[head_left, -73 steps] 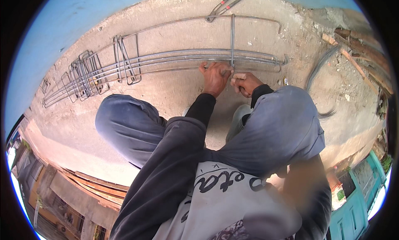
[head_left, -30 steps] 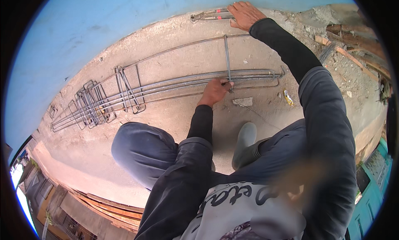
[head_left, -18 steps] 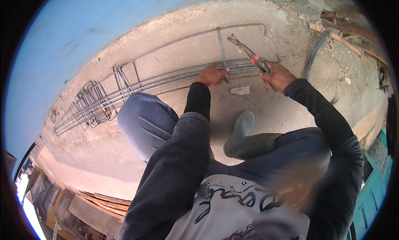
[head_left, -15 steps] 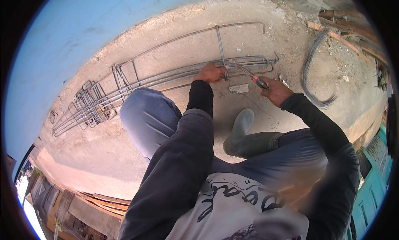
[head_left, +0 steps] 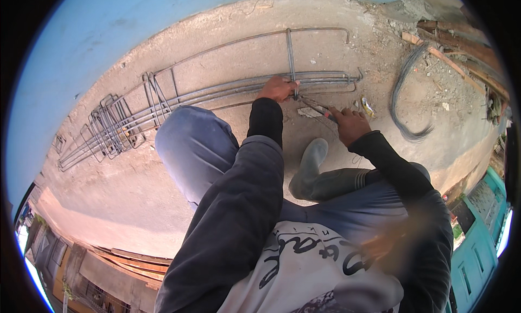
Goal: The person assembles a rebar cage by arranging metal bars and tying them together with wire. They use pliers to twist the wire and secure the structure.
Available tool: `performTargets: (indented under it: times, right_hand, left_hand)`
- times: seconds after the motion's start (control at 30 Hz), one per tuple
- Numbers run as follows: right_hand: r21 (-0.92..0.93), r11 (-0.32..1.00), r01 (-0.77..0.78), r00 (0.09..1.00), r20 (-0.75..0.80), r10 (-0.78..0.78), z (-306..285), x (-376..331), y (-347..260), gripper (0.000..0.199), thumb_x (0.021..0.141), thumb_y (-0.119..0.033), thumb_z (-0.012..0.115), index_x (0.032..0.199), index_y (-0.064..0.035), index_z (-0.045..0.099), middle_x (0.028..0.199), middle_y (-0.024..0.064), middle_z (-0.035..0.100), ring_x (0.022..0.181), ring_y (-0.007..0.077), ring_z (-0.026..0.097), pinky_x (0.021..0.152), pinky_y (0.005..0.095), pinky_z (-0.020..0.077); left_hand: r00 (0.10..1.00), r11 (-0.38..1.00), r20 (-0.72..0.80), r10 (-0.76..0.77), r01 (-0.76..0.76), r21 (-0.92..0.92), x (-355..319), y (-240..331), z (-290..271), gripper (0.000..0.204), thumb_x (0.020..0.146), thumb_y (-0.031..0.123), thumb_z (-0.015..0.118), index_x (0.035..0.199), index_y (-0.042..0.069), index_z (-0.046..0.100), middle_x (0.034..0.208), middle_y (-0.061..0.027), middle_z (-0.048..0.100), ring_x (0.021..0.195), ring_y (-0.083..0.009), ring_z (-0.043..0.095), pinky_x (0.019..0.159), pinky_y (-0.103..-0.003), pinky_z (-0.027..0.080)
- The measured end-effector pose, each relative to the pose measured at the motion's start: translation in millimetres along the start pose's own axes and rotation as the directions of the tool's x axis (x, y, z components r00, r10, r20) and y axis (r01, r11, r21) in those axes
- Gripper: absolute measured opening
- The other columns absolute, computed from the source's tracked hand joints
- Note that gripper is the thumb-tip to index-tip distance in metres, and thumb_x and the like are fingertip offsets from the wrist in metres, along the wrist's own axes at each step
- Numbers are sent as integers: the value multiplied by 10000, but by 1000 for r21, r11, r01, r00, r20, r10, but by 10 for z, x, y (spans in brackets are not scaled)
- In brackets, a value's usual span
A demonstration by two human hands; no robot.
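Note:
My left hand (head_left: 277,89) is closed on a steel stirrup (head_left: 290,53) where it meets the long rebar rods (head_left: 217,89). Its fingertips are pinched at the joint, and any tie wire between them is too small to make out. From the right, my right hand (head_left: 353,124) grips the handles of a pair of pincers (head_left: 316,106). The pincer jaws point left and reach the stirrup's near end, just below my left fingertips. Several more stirrups (head_left: 111,126) hang bunched around the rods at the far left end.
A bundle of thin wire (head_left: 399,96) lies curved on the concrete ground at right. Wooden planks (head_left: 456,69) and rubble lie beyond it. Near the right hand are a small yellow wrapper (head_left: 367,107) and a flat stone chip (head_left: 309,112). A blue wall (head_left: 81,52) borders the far left.
My right hand has turned and moved slightly down and left, bringing the pincer jaws lower, to the stirrup's near end. My left hand stays at the joint.

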State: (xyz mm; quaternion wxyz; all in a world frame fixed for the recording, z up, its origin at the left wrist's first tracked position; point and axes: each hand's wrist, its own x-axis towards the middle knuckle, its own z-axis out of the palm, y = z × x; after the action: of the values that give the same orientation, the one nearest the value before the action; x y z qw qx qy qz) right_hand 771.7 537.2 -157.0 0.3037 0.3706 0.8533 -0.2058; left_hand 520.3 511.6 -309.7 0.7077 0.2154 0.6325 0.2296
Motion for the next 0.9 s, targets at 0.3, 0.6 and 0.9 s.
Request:
performTargets:
  times: [0.3, 0.6, 0.9]
  right_hand:
    - [152, 954, -260, 965, 80, 250, 218, -180, -529, 596, 909, -100, 494, 1487, -169, 364, 1080, 224, 568, 922, 424, 646, 770, 536, 534]
    - [497, 721, -483, 865, 145, 480, 735, -198, -1073, 649, 917, -117, 485, 1524, -182, 265, 1188, 275, 553, 1011, 481, 621, 865, 545, 504]
    - [673, 584, -453, 861, 162, 482, 731, -198, -1136, 636, 920, -228, 591, 1486, -200, 303, 1154, 258, 601, 1042, 492, 608, 895, 541, 480]
  left_hand:
    - [958, 970, -189, 216, -189, 150, 76, -96, 112, 454, 911, 440, 645, 833, 3, 740, 706, -159, 673, 696, -297, 651, 702, -406, 493]
    - [850, 957, -456, 262, -168, 235, -134, 8, 384, 396, 911, 391, 634, 745, 45, 735, 613, -130, 619, 604, -260, 609, 643, -385, 464]
    - [889, 968, -394, 232, -249, 7, 10, -91, 334, 451, 964, 389, 608, 730, 13, 690, 638, -111, 644, 649, -229, 644, 651, -398, 503]
